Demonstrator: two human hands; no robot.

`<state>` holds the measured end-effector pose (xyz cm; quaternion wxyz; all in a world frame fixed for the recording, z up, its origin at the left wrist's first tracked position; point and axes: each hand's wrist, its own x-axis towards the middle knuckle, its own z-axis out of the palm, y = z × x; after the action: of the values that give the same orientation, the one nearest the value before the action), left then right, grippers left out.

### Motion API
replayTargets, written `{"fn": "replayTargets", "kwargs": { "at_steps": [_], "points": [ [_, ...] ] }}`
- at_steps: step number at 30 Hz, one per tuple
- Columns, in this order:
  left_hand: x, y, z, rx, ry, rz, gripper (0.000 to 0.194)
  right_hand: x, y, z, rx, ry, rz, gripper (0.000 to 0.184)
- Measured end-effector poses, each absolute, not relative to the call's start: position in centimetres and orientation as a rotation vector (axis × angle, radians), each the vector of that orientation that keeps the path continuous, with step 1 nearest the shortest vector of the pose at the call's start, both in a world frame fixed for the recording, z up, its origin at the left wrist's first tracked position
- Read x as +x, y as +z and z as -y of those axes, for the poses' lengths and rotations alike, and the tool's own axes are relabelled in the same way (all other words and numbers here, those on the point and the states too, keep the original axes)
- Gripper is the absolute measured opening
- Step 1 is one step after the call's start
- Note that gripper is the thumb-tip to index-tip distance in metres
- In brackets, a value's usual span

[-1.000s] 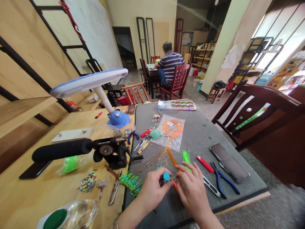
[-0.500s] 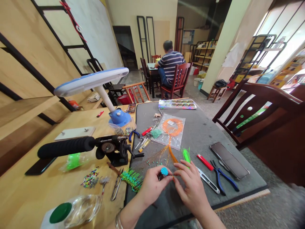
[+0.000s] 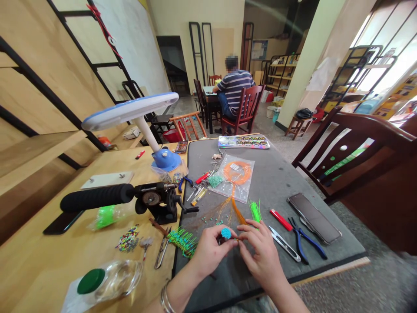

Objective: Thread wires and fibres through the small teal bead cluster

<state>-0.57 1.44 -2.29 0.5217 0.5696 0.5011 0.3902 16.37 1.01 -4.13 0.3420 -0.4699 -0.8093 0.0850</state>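
My left hand (image 3: 210,252) is closed, with a round cluster of small turquoise beads (image 3: 225,233) showing between its thumb and index finger. My right hand (image 3: 262,250) is closed too, its fingertips meeting the left ones on a thin orange-brown strand (image 3: 239,238); finer detail there is too small to make out. A bundle of orange line (image 3: 239,212) runs behind the right fingers, and a tuft of bright green line (image 3: 255,210) stands just beyond them. Loose turquoise beads (image 3: 220,222) lie past the left hand. Green strands with beads (image 3: 182,241) spread out left of it.
On the grey mat (image 3: 276,174) lie a coil of orange line (image 3: 237,172) in a bag, a red lighter (image 3: 280,220), thread snips (image 3: 285,244), blue pliers (image 3: 306,241) and a phone (image 3: 314,217). A hand-cranked device (image 3: 159,202) and a lamp (image 3: 166,160) stand left. A person sits far back.
The whole view has shifted slightly, so things on the left appear a little further right. Both hands keep the same grip, with only a slight shift of the fingers.
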Motion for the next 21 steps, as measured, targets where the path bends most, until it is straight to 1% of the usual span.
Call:
{"fn": "replayTargets", "kwargs": {
  "at_steps": [5,11,21],
  "points": [
    [-0.70,-2.03,-1.25,1.345,0.941,-1.238,0.014,16.49,-4.34,-0.95,-1.246,0.267,2.085,0.010],
    [-0.64,-1.96,-1.05,1.503,0.954,-1.262,0.009,16.40,-3.86,-0.86,-1.225,0.247,2.103,0.011],
    [-0.76,-2.36,-1.26,1.639,0.943,-1.332,0.010,16.69,-3.87,-1.30,-1.128,0.231,2.152,0.013]
  ]
}}
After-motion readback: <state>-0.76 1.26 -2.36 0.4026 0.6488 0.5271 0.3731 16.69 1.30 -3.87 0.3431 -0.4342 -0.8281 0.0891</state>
